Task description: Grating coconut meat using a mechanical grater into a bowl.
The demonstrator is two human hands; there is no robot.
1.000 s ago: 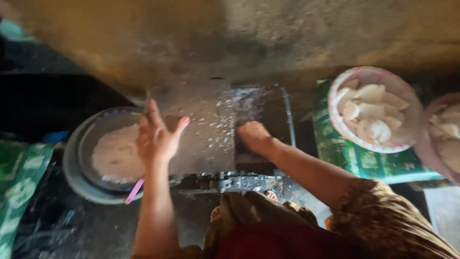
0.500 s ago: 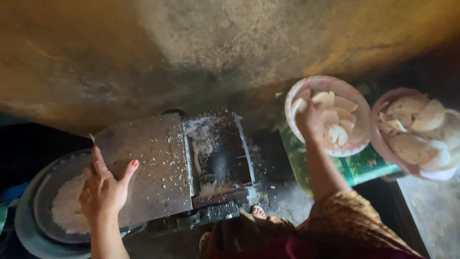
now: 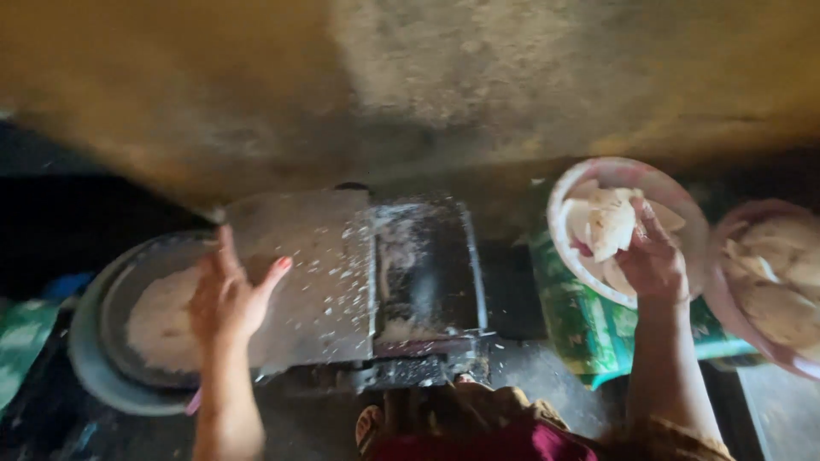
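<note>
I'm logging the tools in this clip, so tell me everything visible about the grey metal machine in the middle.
The machine looks like worn grey metal, low and boxy. A flat lid or plate speckled with white shreds covers its left side, while the right side is an open dark trough, also dusted white. It stands against a wall, beside a round tray of white shreds. The left hand is spread at the plate's left edge.

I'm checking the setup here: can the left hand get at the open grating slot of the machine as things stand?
Probably yes: the left hand rests on the metal lid beside the open slot, with nothing between them.
</note>
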